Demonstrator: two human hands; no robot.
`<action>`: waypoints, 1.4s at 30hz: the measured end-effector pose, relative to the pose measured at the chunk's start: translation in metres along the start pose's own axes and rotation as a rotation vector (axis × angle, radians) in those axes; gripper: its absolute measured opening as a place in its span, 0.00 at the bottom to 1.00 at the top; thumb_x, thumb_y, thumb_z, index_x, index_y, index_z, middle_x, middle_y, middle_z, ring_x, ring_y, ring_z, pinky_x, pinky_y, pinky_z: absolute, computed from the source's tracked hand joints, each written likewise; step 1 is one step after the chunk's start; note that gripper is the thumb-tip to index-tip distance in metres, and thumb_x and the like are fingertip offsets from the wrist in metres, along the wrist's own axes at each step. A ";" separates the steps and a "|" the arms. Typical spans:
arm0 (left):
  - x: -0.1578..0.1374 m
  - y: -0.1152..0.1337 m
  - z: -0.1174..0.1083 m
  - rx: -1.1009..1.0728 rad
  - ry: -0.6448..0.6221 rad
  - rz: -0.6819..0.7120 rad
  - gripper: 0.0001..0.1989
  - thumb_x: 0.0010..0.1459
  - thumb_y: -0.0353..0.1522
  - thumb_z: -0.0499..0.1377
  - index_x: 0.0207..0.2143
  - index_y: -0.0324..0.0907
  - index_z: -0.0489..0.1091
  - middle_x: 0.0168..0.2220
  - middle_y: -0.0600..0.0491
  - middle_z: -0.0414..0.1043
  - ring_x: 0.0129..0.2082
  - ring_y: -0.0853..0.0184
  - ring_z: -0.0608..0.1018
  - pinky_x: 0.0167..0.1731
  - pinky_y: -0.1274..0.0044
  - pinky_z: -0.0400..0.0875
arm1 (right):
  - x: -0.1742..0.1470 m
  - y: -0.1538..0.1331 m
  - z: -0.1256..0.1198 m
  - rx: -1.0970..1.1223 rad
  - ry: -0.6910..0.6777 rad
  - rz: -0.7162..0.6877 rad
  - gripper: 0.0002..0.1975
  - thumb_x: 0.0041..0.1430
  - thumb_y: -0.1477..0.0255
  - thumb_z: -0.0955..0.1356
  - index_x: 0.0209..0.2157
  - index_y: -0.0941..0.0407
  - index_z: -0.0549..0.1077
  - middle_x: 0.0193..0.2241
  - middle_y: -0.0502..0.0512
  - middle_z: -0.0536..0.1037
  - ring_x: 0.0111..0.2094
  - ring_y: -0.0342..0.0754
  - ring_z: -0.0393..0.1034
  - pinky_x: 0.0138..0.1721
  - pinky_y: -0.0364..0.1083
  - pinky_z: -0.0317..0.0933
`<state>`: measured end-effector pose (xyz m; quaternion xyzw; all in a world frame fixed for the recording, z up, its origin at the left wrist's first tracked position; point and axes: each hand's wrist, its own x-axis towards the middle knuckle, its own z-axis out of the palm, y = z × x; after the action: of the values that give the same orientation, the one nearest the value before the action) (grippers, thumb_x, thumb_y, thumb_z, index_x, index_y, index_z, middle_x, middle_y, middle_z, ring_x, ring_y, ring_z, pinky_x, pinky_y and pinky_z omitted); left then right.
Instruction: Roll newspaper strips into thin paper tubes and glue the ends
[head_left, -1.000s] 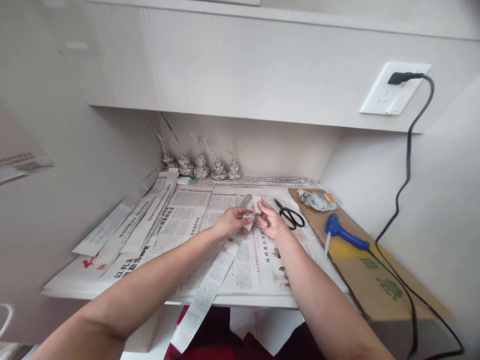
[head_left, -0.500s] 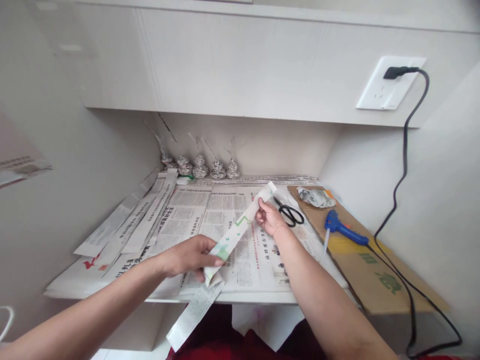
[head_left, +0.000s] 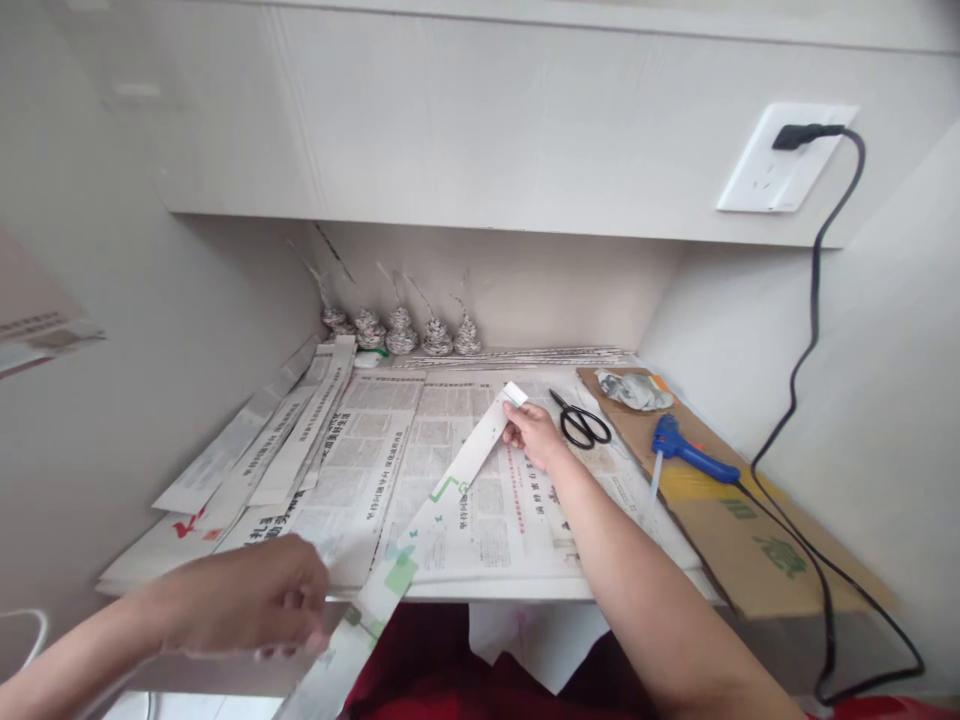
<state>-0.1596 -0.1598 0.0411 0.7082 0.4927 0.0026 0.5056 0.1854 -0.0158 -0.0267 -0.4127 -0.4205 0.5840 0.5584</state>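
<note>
A long paper strip (head_left: 454,475), white with green prints, runs slantwise over the newspaper and past the front edge of the table. Near its upper end my right hand (head_left: 531,432) pinches it between thumb and fingers. Beside the strip's lower part, at the front left, is my left hand (head_left: 251,597), smeared by motion with its fingers curled. Whether those fingers touch the paper I cannot make out. Black-handled scissors (head_left: 581,420) lie just right of my right hand.
Newspaper sheets (head_left: 360,470) cover the table, with cut strips (head_left: 300,430) on the left. Several coiled paper gourds (head_left: 401,333) and thin paper sticks (head_left: 525,358) line the back. On cardboard (head_left: 750,570) lie a blue glue gun (head_left: 694,455) and crumpled foil-like material (head_left: 636,391); a black cord (head_left: 811,300) hangs right.
My left hand has moved down and left from the strip's middle. The strip's folded lower part now stretches out straight. My right hand has shifted slightly left, still pinching the upper end.
</note>
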 end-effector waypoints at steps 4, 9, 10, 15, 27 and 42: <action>0.029 0.039 -0.019 0.004 0.056 0.097 0.16 0.55 0.43 0.54 0.27 0.43 0.73 0.28 0.50 0.75 0.27 0.65 0.76 0.21 0.78 0.67 | 0.000 0.002 0.000 -0.055 0.006 -0.023 0.17 0.44 0.59 0.73 0.24 0.57 0.68 0.12 0.48 0.70 0.14 0.39 0.62 0.13 0.37 0.50; 0.099 0.081 -0.018 -0.440 0.242 0.323 0.26 0.50 0.39 0.62 0.52 0.48 0.65 0.56 0.46 0.64 0.50 0.58 0.71 0.31 0.76 0.74 | 0.000 0.001 0.001 -0.079 0.001 -0.044 0.17 0.45 0.58 0.72 0.24 0.57 0.69 0.12 0.48 0.70 0.13 0.39 0.60 0.13 0.38 0.49; 0.114 0.088 -0.015 -0.538 0.261 0.362 0.27 0.49 0.38 0.63 0.53 0.47 0.64 0.57 0.44 0.62 0.52 0.57 0.70 0.32 0.75 0.74 | 0.000 0.000 0.001 -0.083 -0.001 -0.048 0.17 0.45 0.58 0.72 0.23 0.57 0.69 0.12 0.48 0.70 0.13 0.39 0.60 0.13 0.38 0.50; 0.187 0.117 0.006 -0.858 0.329 0.424 0.29 0.44 0.31 0.67 0.50 0.41 0.64 0.56 0.40 0.61 0.49 0.58 0.71 0.37 0.71 0.76 | 0.001 0.003 0.000 -0.108 -0.005 -0.074 0.17 0.45 0.59 0.72 0.21 0.58 0.67 0.11 0.47 0.68 0.12 0.38 0.59 0.14 0.39 0.51; 0.241 0.093 0.008 -1.125 0.311 0.385 0.22 0.60 0.44 0.51 0.36 0.32 0.72 0.35 0.40 0.76 0.31 0.63 0.79 0.31 0.71 0.77 | 0.001 0.002 0.004 -0.092 0.018 -0.106 0.19 0.49 0.55 0.69 0.25 0.58 0.68 0.18 0.47 0.70 0.13 0.36 0.59 0.12 0.37 0.48; 0.241 0.094 0.002 -1.115 0.292 0.381 0.20 0.58 0.42 0.54 0.29 0.31 0.72 0.31 0.42 0.75 0.21 0.68 0.77 0.20 0.78 0.74 | 0.012 -0.076 -0.025 -1.013 0.336 0.033 0.15 0.55 0.63 0.66 0.42 0.55 0.73 0.39 0.56 0.78 0.27 0.44 0.74 0.25 0.41 0.63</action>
<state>0.0308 0.0072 -0.0115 0.4048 0.3460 0.4480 0.7182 0.2323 -0.0016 0.0382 -0.7248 -0.5482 0.2425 0.3397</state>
